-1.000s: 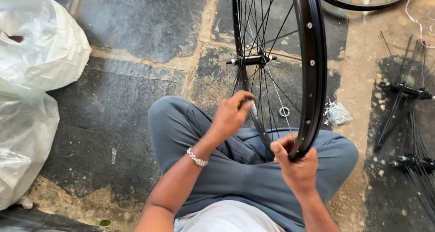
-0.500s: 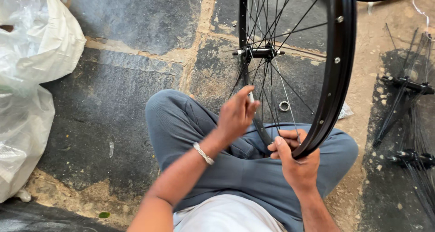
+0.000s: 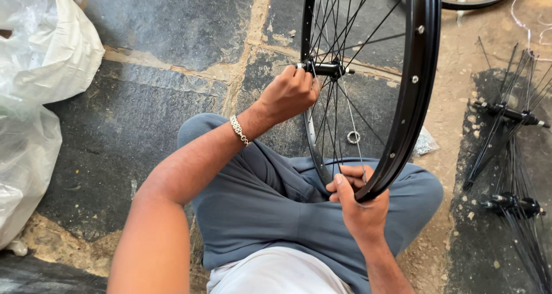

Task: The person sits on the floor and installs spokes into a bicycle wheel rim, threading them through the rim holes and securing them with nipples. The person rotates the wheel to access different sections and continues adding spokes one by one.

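Observation:
A black bicycle wheel rim [image 3: 418,93] with thin spokes stands upright above my lap, its hub [image 3: 325,69] at the centre. My left hand [image 3: 289,93] is raised beside the hub, fingers pinched on a spoke close to it. My right hand [image 3: 356,199] grips the lower part of the rim, thumb up along its inner edge. A silver bracelet [image 3: 240,131] sits on my left wrist. I sit cross-legged in grey trousers [image 3: 270,202].
White plastic sacks [image 3: 34,98] lie at the left. Hubs with loose black spokes [image 3: 506,150] lie on the ground at the right. A small metal ring [image 3: 352,137] rests on the stone floor behind the wheel. Another rim [image 3: 477,4] shows at the top.
My left hand has moved up from the lower spokes to the hub. The wheel has shifted right and closer in view. My right hand stays on the rim.

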